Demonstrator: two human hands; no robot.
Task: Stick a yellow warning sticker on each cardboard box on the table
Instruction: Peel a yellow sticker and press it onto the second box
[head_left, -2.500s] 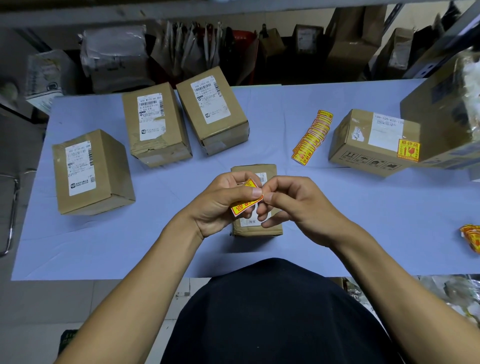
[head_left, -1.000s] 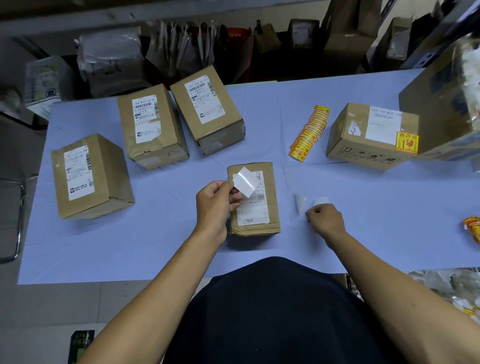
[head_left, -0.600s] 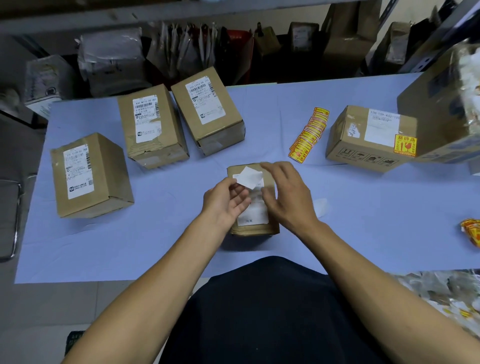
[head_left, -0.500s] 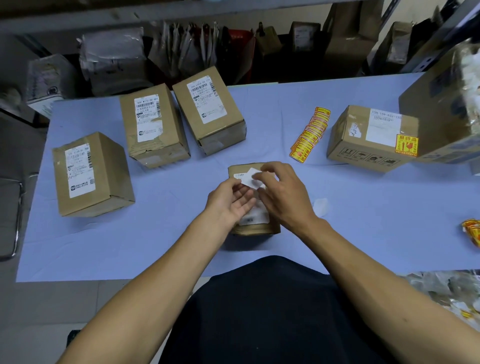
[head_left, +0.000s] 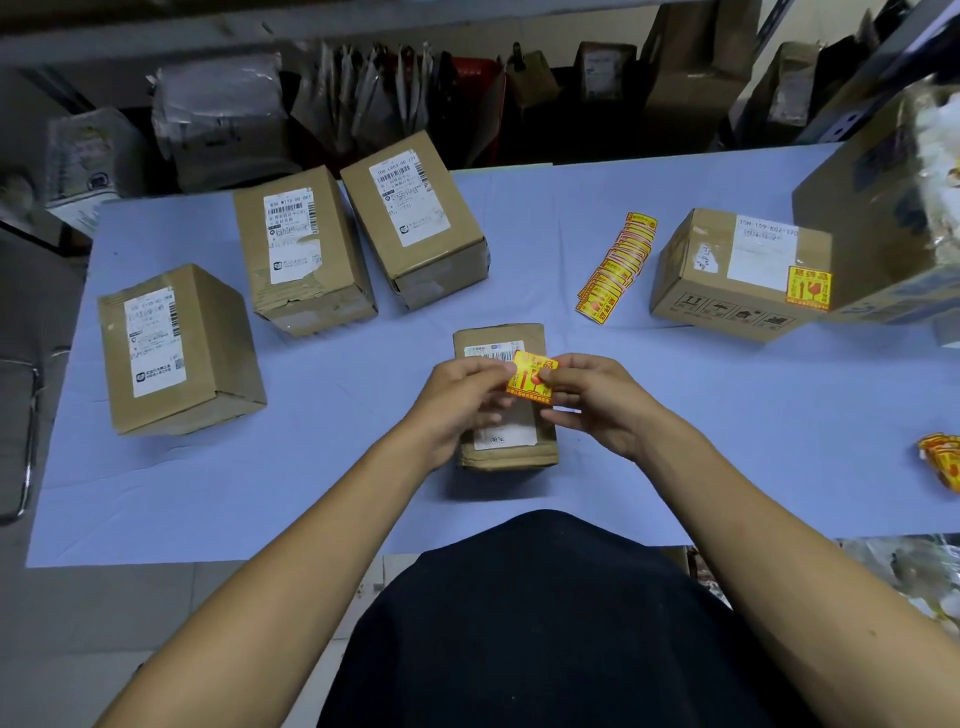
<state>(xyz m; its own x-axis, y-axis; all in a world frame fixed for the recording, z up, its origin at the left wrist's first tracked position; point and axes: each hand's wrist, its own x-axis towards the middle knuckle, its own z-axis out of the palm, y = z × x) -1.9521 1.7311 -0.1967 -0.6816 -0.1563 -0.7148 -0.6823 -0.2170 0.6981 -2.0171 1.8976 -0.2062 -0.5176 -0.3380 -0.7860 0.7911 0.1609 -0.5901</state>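
Observation:
A yellow warning sticker (head_left: 530, 382) is pinched between my left hand (head_left: 462, 397) and my right hand (head_left: 587, 397), printed side up, just above a small flat cardboard box (head_left: 506, 452) that lies in front of me with a white label. Three taller boxes stand to the left: one at the near left (head_left: 176, 348), one in the middle (head_left: 301, 249) and one further back (head_left: 415, 218). At the right a box (head_left: 727, 275) carries a yellow sticker (head_left: 808, 288) on its top corner. A strip of spare stickers (head_left: 618, 265) lies between the boxes.
The table (head_left: 727, 415) has a pale blue cover. A large box (head_left: 883, 208) with plastic wrap overhangs the right side. More yellow stickers (head_left: 943, 462) lie at the right edge. Parcels and bags crowd the shelf behind the table.
The sticker showed its white back in my left hand over the small box. Now both hands hold it with the yellow face up. My right hand came back from the table to it.

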